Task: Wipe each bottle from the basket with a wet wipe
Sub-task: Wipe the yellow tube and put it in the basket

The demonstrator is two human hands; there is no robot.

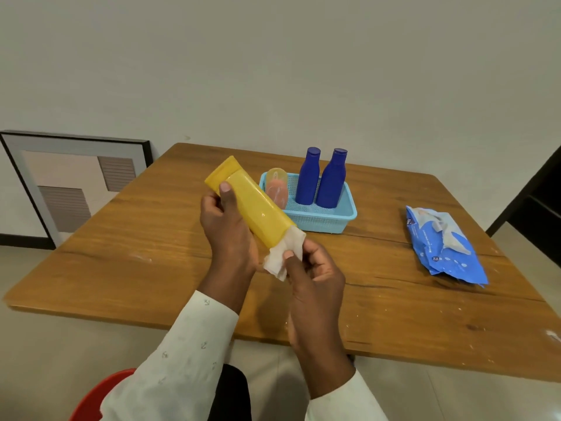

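The long yellow plastic bottle (253,203) with its flat cap was held tilted above the wooden table (151,247), cap end up and away from the person. The left hand (226,226) was curled round its middle, thumb pressed on the body just below the cap. At the lower end, just under that grip, the right hand (312,270) pinched a crumpled white wet wipe (283,253) against the bottle's base. The step in hand looked like wiping this first bottle, working at its bottom end. Next, the wipe would probably need drawing up the body towards the cap while the left hand turned it. Beyond the grip, a light blue mesh basket (321,220) held two dark blue bottles (320,180) and a clear pinkish bottle (277,188), seemingly unwiped. The blue wipes packet (446,247) lay well right.
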